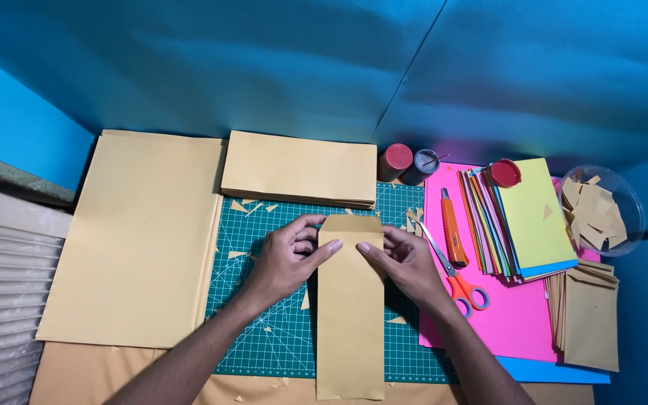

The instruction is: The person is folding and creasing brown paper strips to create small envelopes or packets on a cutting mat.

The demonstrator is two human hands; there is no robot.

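Observation:
A long brown paper envelope (350, 315) lies lengthwise on the green cutting mat (264, 300), its top flap folded down. My left hand (286, 259) grips its upper left edge, thumb pressing on the paper. My right hand (403, 259) holds the upper right edge, thumb on the face of the envelope. Small brown paper scraps (253, 206) lie scattered on the mat around both hands.
A large brown paper sheet (140, 240) lies at left, a stack of brown envelopes (299, 169) behind the mat. At right: orange-handled scissors (455, 277), an orange utility knife (453, 236), coloured paper stack (526, 217) on a pink sheet (504, 315), two pots (406, 161), a scrap bowl (601, 210), folded brown pieces (590, 315).

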